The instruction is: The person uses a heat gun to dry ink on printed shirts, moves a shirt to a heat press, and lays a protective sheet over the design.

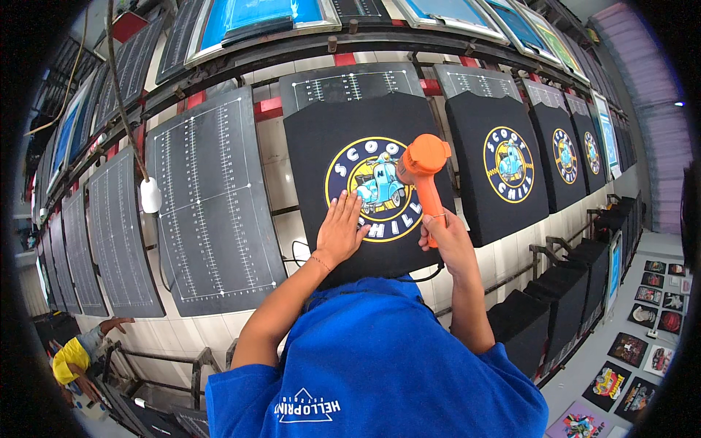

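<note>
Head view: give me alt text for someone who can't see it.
A person's right hand points an orange heat gun at a round scooter print on a black T-shirt stretched over a board, while the left hand lies flat on the shirt beside it. More printed black shirts line the row to the right; bare ruled boards stand left.

A screen-printing workshop for garments. A long row of flat printing boards [212, 204], marked with white ruler grids, runs across the frame. Several carry black shirts [504, 168] bearing the same round scooter print. Along the top edge, framed blue mesh screens [255, 18] rest on a metal rail. At lower right, finished printed designs [628, 350] lie spread on the floor. An orange heat gun [427, 179] points at the centre shirt.
</note>
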Action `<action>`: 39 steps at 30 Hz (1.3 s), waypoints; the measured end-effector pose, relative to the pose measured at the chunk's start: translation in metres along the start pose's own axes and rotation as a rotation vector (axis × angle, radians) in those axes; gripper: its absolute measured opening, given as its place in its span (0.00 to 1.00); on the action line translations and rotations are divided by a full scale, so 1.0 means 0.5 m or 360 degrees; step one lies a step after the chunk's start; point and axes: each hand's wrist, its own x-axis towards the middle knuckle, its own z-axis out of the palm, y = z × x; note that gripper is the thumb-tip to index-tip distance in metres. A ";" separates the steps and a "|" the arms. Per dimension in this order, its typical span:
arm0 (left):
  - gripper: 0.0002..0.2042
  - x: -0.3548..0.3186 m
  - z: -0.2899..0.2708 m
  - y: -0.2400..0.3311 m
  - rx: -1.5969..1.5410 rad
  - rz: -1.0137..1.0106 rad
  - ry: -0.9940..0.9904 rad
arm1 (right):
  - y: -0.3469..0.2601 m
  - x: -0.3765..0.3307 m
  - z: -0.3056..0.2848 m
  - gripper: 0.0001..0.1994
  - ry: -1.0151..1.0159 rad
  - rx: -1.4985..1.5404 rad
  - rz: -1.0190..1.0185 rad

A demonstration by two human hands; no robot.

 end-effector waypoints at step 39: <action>0.32 -0.058 0.024 0.011 0.0059 -0.0507 0.0214 | 0.023 -0.102 -0.058 0.11 -0.0093 -0.0070 0.0142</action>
